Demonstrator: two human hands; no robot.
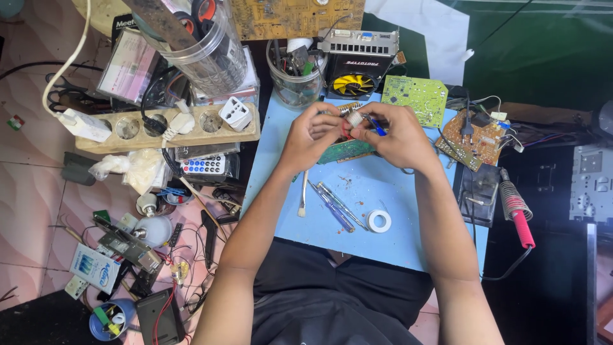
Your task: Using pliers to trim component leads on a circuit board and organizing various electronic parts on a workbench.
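Your left hand (311, 134) and right hand (397, 137) meet above the far edge of the pale blue matte surface (383, 246), both grips pinched closed on a small whitish blocky part (354, 118) held between the fingertips. It sits equally near both hands, just above a flat green circuit board (345, 151) whose long axis runs left to right. A slim blue-handled tool (377, 126) pokes from your right grip.
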